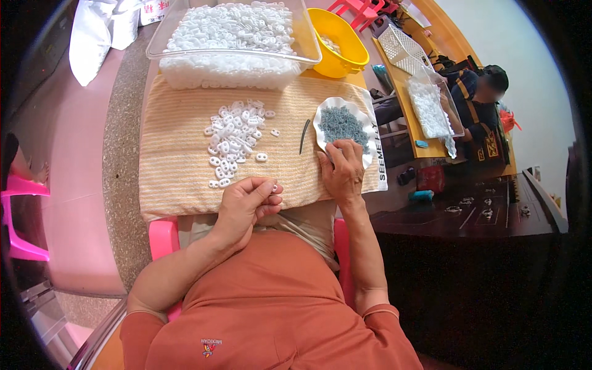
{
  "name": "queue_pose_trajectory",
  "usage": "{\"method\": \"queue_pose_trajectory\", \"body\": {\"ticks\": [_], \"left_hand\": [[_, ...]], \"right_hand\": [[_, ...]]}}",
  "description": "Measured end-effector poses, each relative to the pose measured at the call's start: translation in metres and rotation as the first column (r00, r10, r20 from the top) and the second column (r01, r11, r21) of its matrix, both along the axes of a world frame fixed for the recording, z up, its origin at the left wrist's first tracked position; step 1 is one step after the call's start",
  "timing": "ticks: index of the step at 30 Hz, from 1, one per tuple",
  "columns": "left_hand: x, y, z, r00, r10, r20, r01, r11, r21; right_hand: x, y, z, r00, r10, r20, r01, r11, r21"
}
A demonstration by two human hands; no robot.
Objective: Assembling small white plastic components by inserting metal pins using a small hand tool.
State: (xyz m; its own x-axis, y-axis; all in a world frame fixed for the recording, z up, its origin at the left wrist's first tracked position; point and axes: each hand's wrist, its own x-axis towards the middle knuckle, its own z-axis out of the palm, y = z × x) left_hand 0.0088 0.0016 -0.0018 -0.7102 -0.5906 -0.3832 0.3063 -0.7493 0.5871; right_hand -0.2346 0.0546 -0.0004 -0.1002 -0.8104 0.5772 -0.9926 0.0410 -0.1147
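Observation:
Between the thumb and forefinger of my left hand [248, 202] is a small white plastic piece [275, 187], mostly covered by the fingertips. My right hand [343, 172] reaches into a white wavy-rimmed dish [371, 152], its bent fingers on the near side of a heap of tiny grey pieces [343, 123]. Whatever lies under those fingertips is hidden. Beyond my left hand, a loose pile of white oval two-holed plastic pieces [234, 139] spreads over a striped cloth [179, 154]. A thin dark strip [304, 137] lies left of the dish.
At the far side stands a clear bin [229, 79] heaped with white pieces, beside a yellow basin [338, 57]. Another person [484, 102] sits at the right by a table with a second clear bin [431, 111]. A dark carved table [456, 216] adjoins my right side.

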Motion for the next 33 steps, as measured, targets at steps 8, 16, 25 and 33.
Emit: {"method": "queue_pose_trajectory", "body": {"ticks": [8, 16, 25, 33], "left_hand": [[-0.001, 0.001, 0.000, 1.000, 0.011, 0.005, -0.011, 1.000, 0.002], [-0.002, 0.000, -0.004, 1.000, 0.009, 0.018, -0.009, 1.000, -0.002], [-0.002, 0.001, -0.004, 1.000, 0.008, 0.018, -0.007, 1.000, -0.021], [-0.002, 0.001, -0.003, 0.999, 0.010, 0.031, -0.010, 1.000, -0.018]], "right_hand": [[0.000, 0.003, -0.004, 1.000, 0.000, 0.006, 0.000, 0.999, -0.047], [0.005, 0.003, -0.002, 1.000, 0.019, 0.019, -0.018, 0.997, -0.071], [0.001, 0.005, -0.013, 0.999, 0.047, 0.015, -0.045, 0.993, -0.109], [0.001, 0.007, -0.009, 0.998, 0.062, 0.030, -0.059, 0.993, -0.106]]}}
